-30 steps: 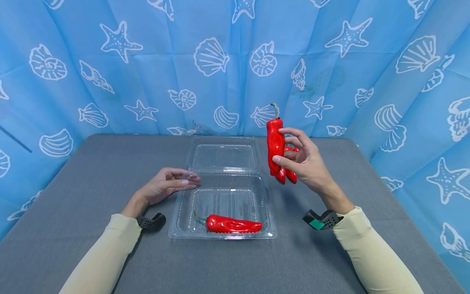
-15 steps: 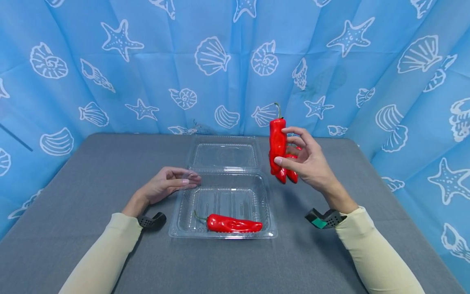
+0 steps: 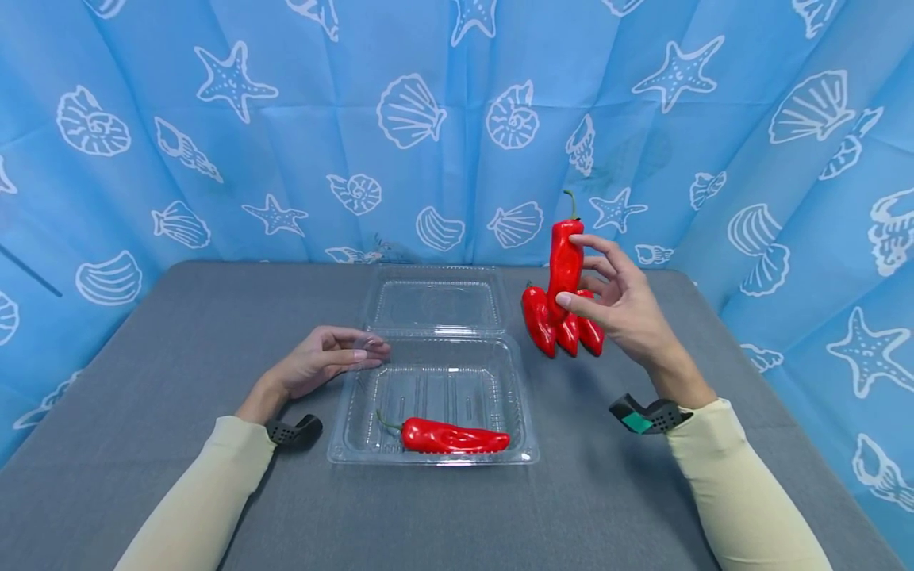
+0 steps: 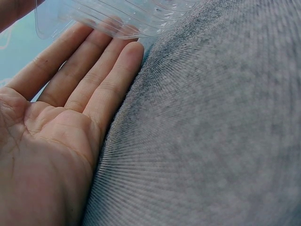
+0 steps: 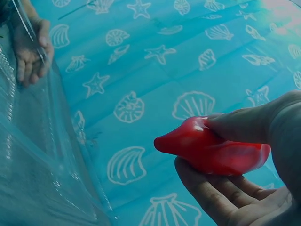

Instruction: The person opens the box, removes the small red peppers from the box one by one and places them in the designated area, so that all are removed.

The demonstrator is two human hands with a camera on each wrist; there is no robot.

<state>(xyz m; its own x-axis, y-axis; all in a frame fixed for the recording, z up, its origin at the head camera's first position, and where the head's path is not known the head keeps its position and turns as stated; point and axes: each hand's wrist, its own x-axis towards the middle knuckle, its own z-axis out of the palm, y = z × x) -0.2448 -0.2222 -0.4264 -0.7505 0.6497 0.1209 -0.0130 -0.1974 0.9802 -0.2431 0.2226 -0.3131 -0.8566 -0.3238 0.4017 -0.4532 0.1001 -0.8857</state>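
My right hand (image 3: 621, 305) pinches a red pepper (image 3: 565, 262) between thumb and fingers. It is held upright above the table, green stem at the top. In the right wrist view the pepper (image 5: 211, 148) shows its pointed tip beyond the thumb. Just behind and below it, three more red peppers (image 3: 538, 321) lie side by side. My left hand (image 3: 332, 361) rests at the left side of a clear plastic container (image 3: 527, 408); its extended fingers (image 4: 89, 70) reach the container's wall in the left wrist view. Another red pepper (image 3: 455, 436) lies crosswise along the container's near side.
Hinged at the container's far side, the clear lid (image 3: 435, 303) lies folded back on the table. Grey cloth covers the table (image 3: 428, 515). A blue curtain (image 3: 307, 143) with white shell prints hangs behind and at both sides.
The right hand has moved to the right with the pepper, which leaves the three peppers on the table more exposed. My left hand and the container have stayed in place.
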